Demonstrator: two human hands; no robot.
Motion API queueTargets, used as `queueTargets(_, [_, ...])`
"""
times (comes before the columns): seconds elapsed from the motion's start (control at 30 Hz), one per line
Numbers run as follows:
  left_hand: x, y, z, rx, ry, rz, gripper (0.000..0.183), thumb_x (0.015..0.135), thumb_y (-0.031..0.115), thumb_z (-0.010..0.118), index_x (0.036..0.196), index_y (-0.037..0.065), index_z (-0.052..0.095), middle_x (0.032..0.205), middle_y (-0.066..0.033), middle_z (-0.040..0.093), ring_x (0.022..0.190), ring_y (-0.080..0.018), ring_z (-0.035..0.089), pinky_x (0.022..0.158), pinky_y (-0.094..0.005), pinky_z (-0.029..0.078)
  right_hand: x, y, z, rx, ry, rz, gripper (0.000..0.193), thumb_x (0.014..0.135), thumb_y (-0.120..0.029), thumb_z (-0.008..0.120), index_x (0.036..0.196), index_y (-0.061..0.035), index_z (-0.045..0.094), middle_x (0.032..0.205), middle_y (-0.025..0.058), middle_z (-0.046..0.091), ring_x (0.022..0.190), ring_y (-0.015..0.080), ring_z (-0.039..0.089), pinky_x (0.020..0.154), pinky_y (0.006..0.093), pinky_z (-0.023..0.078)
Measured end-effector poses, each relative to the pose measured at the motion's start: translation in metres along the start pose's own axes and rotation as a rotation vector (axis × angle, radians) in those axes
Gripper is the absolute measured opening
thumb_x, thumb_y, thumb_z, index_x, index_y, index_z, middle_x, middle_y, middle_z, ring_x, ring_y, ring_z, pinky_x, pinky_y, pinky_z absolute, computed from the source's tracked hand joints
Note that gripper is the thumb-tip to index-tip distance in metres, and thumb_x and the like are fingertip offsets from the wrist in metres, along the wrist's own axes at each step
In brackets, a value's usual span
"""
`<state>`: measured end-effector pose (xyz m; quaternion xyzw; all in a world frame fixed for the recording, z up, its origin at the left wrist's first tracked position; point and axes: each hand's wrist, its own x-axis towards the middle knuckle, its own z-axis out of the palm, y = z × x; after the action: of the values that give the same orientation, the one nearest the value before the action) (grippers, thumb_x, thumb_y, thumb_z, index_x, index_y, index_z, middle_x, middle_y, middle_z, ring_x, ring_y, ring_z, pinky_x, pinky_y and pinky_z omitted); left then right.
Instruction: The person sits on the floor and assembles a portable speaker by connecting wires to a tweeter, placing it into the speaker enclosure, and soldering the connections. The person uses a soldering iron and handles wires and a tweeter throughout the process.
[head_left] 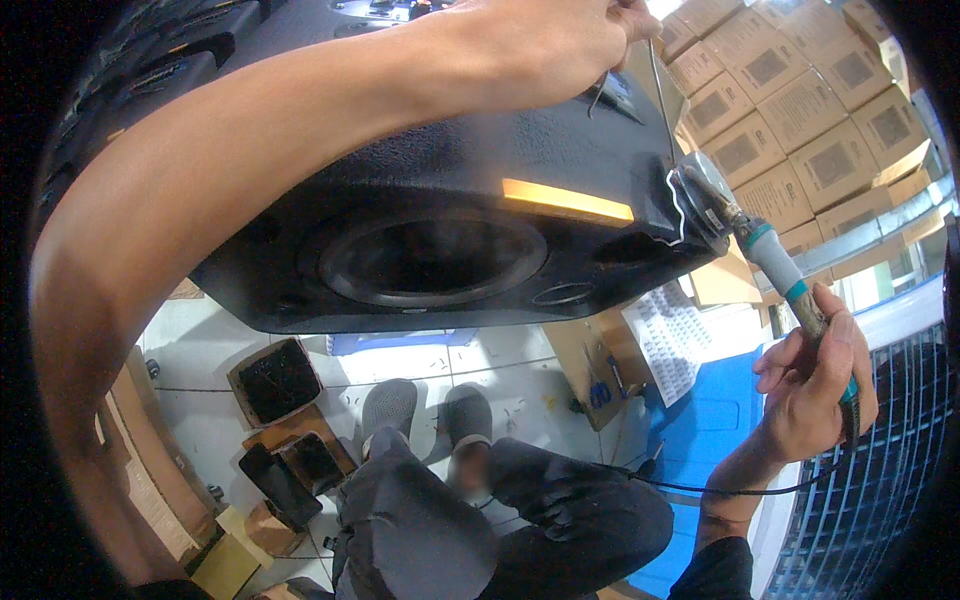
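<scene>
A large black speaker cabinet [440, 150] lies across the upper middle, with a round cone opening [430, 260] and a yellow-orange strip [570, 202] on its edge. At its right end is a round grey metal part [712, 215] with a white line along its side. My right hand [825, 395] is closed around the handle of a soldering iron [775, 258], whose tip meets that part's upper edge. Reaching over the cabinet, my left hand [570, 50] pinches a thin grey wire [661, 110] that runs down to near the iron's tip. Its fingertips are partly cut off by the frame.
Stacked cardboard cartons [790, 110] fill the upper right. Below the cabinet's right end are a printed sheet [668, 335], blue-handled scissors [600, 393] and a blue box [715, 400]. Small open boxes [275, 385] stand on the tiled floor. The iron's black cord [740, 491] crosses near my leg.
</scene>
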<state>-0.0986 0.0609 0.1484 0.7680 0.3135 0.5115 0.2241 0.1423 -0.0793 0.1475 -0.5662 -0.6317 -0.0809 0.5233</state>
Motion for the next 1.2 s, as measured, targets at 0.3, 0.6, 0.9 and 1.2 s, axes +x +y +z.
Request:
queueTargets(0.3, [0.011,0.012,-0.002,0.004,-0.048,-0.251,0.03,0.104,0.015,0.053,0.093,-0.009,0.067,0.073,-0.01,0.066,0.066,-0.0156,0.059,0.064,-0.0324,0.05,0.0,0.004,0.0,0.033,0.005,0.022,0.052,0.103,-0.033,0.051,0.111,0.0163,0.064,0.054,0.0133,0.057,0.038,0.0148,0.051,0.039,0.0244,0.042])
queueTargets(0.6, [0.012,0.011,-0.002,0.021,-0.071,-0.253,0.03,0.104,0.016,0.054,0.095,-0.009,0.068,0.074,-0.011,0.066,0.064,-0.016,0.058,0.063,-0.0329,0.05,0.0,0.012,0.001,0.122,0.01,0.023,0.05,0.103,-0.03,0.051,0.111,0.0173,0.063,0.054,0.0148,0.057,0.036,0.0154,0.048,0.04,0.0267,0.045])
queueTargets(0.9, [0.007,0.009,0.001,0.035,-0.027,-0.165,0.03,0.104,0.016,0.053,0.098,-0.009,0.068,0.074,-0.0108,0.067,0.065,-0.0164,0.059,0.063,-0.0332,0.05,-0.002,0.013,0.003,0.122,0.022,0.024,0.049,0.104,-0.03,0.049,0.109,0.0167,0.063,0.051,0.0138,0.054,0.035,0.0146,0.047,0.039,0.0269,0.045])
queueTargets(1.2, [0.012,0.012,-0.002,0.003,-0.081,-0.216,0.028,0.103,0.014,0.055,0.096,-0.01,0.067,0.072,-0.0118,0.067,0.065,-0.0167,0.06,0.063,-0.0334,0.05,-0.004,0.011,0.008,0.129,0.077,0.084,0.051,0.105,-0.032,0.047,0.107,0.0164,0.063,0.05,0.0123,0.051,0.034,0.0135,0.044,0.038,0.0274,0.045])
